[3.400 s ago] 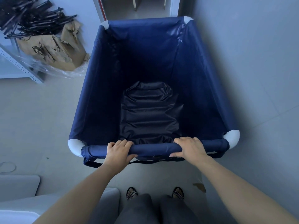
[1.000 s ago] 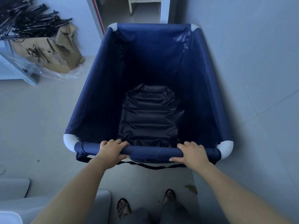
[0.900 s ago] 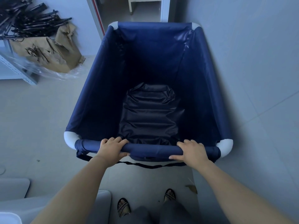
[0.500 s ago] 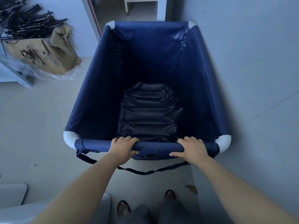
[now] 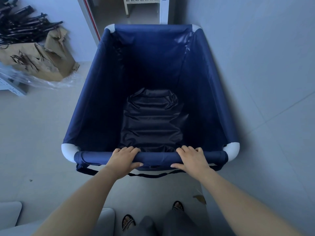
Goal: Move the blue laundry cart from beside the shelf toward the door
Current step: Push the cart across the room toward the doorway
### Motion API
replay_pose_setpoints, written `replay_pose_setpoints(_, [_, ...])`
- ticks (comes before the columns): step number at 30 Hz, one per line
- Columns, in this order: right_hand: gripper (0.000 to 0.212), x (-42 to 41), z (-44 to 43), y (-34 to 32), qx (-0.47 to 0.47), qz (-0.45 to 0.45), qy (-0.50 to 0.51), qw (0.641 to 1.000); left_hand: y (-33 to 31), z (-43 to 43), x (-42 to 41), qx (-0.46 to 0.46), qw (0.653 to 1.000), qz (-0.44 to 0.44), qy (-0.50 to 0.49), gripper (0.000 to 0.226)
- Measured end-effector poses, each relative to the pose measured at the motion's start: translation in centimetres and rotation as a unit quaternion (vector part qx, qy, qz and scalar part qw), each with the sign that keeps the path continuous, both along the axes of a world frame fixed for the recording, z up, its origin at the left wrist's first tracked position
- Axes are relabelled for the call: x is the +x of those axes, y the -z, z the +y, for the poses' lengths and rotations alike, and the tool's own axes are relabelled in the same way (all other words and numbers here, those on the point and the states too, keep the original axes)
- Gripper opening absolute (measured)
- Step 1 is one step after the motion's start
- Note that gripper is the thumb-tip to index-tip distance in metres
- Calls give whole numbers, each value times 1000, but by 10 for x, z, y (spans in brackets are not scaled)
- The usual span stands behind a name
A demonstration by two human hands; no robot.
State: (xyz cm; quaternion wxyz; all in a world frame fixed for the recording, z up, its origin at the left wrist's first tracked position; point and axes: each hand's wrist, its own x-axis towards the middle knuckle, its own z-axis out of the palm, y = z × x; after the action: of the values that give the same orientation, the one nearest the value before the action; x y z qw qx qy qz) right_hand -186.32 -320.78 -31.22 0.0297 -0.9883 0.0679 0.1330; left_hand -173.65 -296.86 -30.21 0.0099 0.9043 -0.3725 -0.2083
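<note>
The blue laundry cart [image 5: 95, 92] fills the middle of the view, a deep fabric bin with white corner pieces and a dark crumpled liner at its bottom. My left hand [image 5: 122, 159] and my right hand [image 5: 192, 158] both grip the padded near rail, fingers curled over the top. The cart's far end points at the open doorway [image 5: 129, 7] straight ahead. A loose black strap [image 5: 153, 175] hangs under the near rail.
A wall [image 5: 264, 65] runs close along the cart's right side. At the left stand a metal shelf [image 5: 12, 86], torn cardboard [image 5: 39, 60] and a pile of black rods [image 5: 22, 31]. A pale piece of furniture [image 5: 105, 222] sits by my feet. A white crib shows beyond the door.
The cart has rolled forward toward the doorway and the shelf has slid off to the left. My left hand has shifted right along the rail, closer to my right hand.
</note>
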Motion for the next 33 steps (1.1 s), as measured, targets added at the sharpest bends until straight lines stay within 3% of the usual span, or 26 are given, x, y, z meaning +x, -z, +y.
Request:
replay_pose_setpoints(13, [63, 5, -8, -1, -26, 13, -38, 999, -4, 11, 5, 42, 999, 4, -21, 42])
replay_pose_setpoints(25, [63, -7, -60, 3, -45, 58, -36, 997, -4, -33, -22, 33, 999, 23, -29, 39])
replay_pose_setpoints(33, [60, -8, -68, -1, 17, 53, -41, 998, -8, -39, -24, 56, 997, 31, -46, 42])
